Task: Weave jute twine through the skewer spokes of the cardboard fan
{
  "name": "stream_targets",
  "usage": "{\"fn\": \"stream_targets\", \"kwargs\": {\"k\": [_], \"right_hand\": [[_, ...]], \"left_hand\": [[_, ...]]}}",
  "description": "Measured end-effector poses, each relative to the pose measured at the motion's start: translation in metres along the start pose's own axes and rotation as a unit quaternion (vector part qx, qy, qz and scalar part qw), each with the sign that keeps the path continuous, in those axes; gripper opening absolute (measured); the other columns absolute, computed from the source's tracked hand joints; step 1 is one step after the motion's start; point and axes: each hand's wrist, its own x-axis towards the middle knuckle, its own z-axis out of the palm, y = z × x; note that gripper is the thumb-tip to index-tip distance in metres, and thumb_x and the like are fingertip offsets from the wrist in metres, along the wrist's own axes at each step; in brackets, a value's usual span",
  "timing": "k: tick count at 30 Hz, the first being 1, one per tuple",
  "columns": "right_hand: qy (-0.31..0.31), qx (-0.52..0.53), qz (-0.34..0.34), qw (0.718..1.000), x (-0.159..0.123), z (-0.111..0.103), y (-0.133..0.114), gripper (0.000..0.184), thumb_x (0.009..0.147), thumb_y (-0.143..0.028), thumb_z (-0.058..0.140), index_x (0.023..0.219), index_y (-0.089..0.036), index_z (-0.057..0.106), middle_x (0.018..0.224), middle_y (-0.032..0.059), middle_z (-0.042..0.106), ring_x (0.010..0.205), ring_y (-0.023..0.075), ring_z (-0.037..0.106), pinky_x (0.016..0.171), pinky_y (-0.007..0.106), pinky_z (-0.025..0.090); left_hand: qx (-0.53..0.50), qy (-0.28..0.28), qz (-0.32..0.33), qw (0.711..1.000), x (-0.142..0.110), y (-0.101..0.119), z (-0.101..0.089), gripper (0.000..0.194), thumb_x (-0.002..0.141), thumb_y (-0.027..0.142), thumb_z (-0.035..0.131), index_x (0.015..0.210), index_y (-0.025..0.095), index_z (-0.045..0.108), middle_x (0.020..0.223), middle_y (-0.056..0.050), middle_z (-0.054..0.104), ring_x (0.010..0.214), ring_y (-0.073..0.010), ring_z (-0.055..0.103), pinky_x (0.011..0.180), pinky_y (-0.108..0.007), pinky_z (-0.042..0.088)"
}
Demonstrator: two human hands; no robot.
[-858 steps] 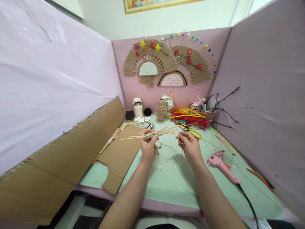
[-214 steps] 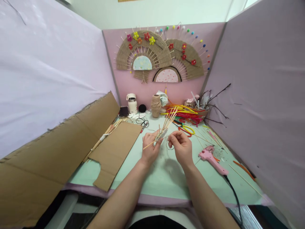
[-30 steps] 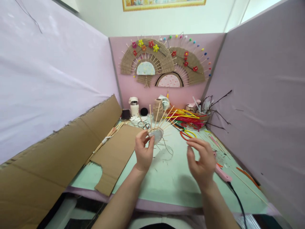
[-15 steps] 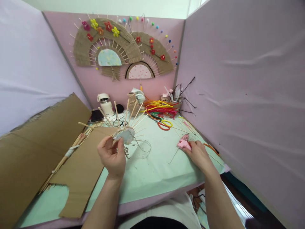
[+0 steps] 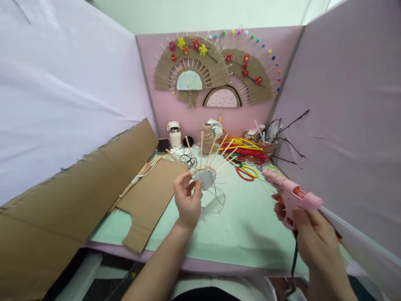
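My left hand (image 5: pixel 187 200) pinches a small fan frame (image 5: pixel 204 177): a pale half-disc with several thin wooden sticks spreading upward and a loose twine tail hanging below. It is held above the mint green table (image 5: pixel 238 225). My right hand (image 5: pixel 313 234) is closed round the grip of a pink glue gun (image 5: pixel 291 194), lifted off the table at the right. The nozzle points left toward the fan frame, a hand's width away. A clear glue stick juts out behind the gun, and its black cord drops below my hand.
Cardboard sheets (image 5: pixel 94 184) lean and lie at the left, with a stick bundle (image 5: pixel 140 177) beside them. At the back stand a twine spool (image 5: pixel 206 138), a white jar (image 5: pixel 174 134), coloured pipe cleaners (image 5: pixel 247 151), scissors (image 5: pixel 246 172) and twigs. Two finished fans (image 5: pixel 216 71) hang on the pink wall.
My right hand has picked the pink glue gun up off the table and raised it toward the fan frame. My left hand still holds the frame. The camera swung back to the left.
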Motion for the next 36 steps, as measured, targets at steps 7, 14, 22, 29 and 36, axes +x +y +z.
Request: {"fn": "stream_targets", "kwargs": {"k": [7,14,22,29,36], "right_hand": [[-0.128,0.092,0.001,0.988,-0.041,0.043,-0.036,0.037,0.087,-0.049,0.056,0.090,-0.018,0.074,0.074,0.0078,0.068,0.063,0.0186,0.060,0.054,0.026,0.048],[-0.163,0.102,0.024,0.981,-0.047,0.052,-0.034,0.039,0.089,-0.050,0.053,0.085,-0.018,0.074,0.073,0.0081,0.069,0.061,0.0182,0.058,0.053,0.026,0.048],[-0.174,0.099,0.030,0.979,-0.047,0.049,-0.030,0.040,0.088,-0.052,0.054,0.081,-0.017,0.074,0.071,0.0079,0.067,0.061,0.0180,0.058,0.055,0.026,0.048],[-0.148,0.123,0.073,0.979,-0.055,0.052,-0.038,0.040,0.086,-0.054,0.055,0.081,-0.018,0.073,0.071,0.0072,0.066,0.067,0.0199,0.060,0.062,0.028,0.050],[-0.159,0.114,0.079,0.977,-0.056,0.052,-0.046,0.042,0.087,-0.055,0.052,0.077,-0.018,0.069,0.071,0.0062,0.063,0.073,0.0207,0.060,0.065,0.028,0.048]], "left_hand": [[-0.033,-0.046,-0.036,0.998,-0.014,0.005,0.003,0.037,0.088,0.027,0.064,0.120,0.023,0.046,0.108,-0.009,0.069,0.086,-0.0170,0.072,0.069,-0.026,0.059],[-0.030,-0.067,0.014,0.997,-0.019,0.016,0.003,0.037,0.090,0.024,0.062,0.121,0.024,0.044,0.108,-0.009,0.072,0.094,-0.0201,0.073,0.073,-0.030,0.061],[-0.018,-0.097,0.024,0.995,-0.025,0.016,0.001,0.035,0.092,0.023,0.059,0.124,0.023,0.045,0.115,-0.011,0.070,0.108,-0.0212,0.069,0.089,-0.035,0.059],[-0.026,-0.102,0.001,0.994,-0.026,0.017,0.002,0.036,0.092,0.024,0.059,0.125,0.024,0.045,0.113,-0.010,0.071,0.105,-0.0200,0.070,0.088,-0.033,0.059],[-0.048,-0.100,0.004,0.994,-0.027,0.019,0.003,0.035,0.092,0.021,0.060,0.124,0.025,0.047,0.113,-0.008,0.072,0.103,-0.0179,0.070,0.087,-0.030,0.059]]}}
